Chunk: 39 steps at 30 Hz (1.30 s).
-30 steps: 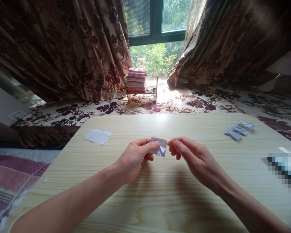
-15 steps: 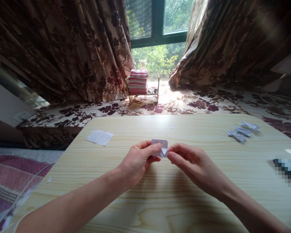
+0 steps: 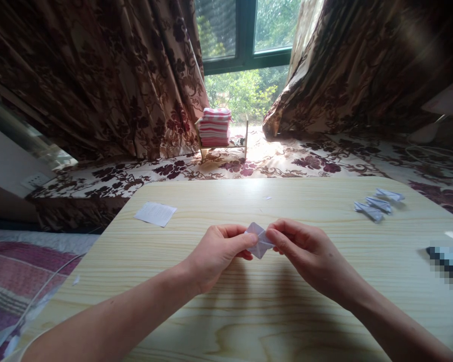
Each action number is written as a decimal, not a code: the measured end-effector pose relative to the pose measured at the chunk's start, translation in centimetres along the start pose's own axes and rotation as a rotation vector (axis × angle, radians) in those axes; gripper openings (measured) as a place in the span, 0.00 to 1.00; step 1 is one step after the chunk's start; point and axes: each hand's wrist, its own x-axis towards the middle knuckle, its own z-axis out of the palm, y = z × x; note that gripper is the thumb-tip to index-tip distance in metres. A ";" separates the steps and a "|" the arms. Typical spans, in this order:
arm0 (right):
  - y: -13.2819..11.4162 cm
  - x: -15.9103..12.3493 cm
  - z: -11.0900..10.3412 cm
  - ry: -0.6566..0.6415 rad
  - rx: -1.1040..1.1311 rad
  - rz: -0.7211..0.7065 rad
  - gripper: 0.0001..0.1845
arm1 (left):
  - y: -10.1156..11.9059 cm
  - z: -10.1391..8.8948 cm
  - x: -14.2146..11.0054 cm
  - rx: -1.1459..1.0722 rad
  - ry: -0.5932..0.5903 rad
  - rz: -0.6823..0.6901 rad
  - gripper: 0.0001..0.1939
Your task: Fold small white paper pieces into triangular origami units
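A small piece of folded white paper (image 3: 261,250) is held above the middle of the wooden table, one corner pointing away from me and one toward me. My left hand (image 3: 224,246) pinches its left side, thumb on top and fingers beneath. On the right side, my right hand (image 3: 300,244) grips the paper's edge between thumb and forefinger. Creases cross the paper's face; its underside is hidden.
A flat white paper sheet (image 3: 156,214) lies at the table's (image 3: 196,196) far left. Several folded paper pieces (image 3: 378,204) sit at the far right, above a blurred dark-edged object (image 3: 449,261). Paper scraps lie about. Pink-striped cloths (image 3: 216,128) are stacked beyond.
The folded paper has turned from square-on to a diamond position. My right hand has moved slightly and now clasps its right side; the left hand has kept its pinch.
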 end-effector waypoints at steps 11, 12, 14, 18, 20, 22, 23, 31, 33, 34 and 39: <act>0.1 -0.3 0.3 -0.009 -0.024 0.013 0.20 | -0.1 0.1 0.2 0.183 0.066 0.140 0.09; 0.0 -0.3 0.3 0.004 -0.036 0.009 0.21 | -0.1 0.1 0.2 0.184 0.080 0.151 0.09; -0.1 -0.3 0.2 0.005 -0.048 -0.001 0.22 | -0.1 0.1 0.2 0.166 0.101 0.158 0.10; -0.3 -0.3 0.2 -0.021 -0.043 0.000 0.17 | -0.1 0.2 0.1 0.123 0.081 0.136 0.09; -0.4 -0.3 0.3 0.002 -0.042 0.005 0.16 | -0.1 0.1 0.0 0.127 0.064 0.131 0.09; -0.5 -0.4 0.4 0.021 -0.027 0.011 0.16 | -0.1 0.1 0.0 0.132 0.074 0.137 0.08; -0.5 -0.4 0.4 0.025 -0.011 0.014 0.16 | -0.1 0.0 0.0 0.130 0.078 0.142 0.08; 0.1 -0.3 0.3 -0.004 -0.045 -0.014 0.19 | 0.0 -0.3 0.3 0.170 0.100 0.158 0.09; 0.2 -0.2 0.3 -0.011 -0.051 -0.010 0.17 | 0.0 -0.3 0.3 0.180 0.114 0.171 0.09; 0.1 -0.2 0.3 -0.018 -0.048 -0.006 0.16 | 0.0 -0.2 0.3 0.178 0.106 0.178 0.09; -0.3 -0.3 0.5 -0.036 -0.009 -0.008 0.15 | 0.1 -0.2 0.1 0.168 0.039 0.169 0.09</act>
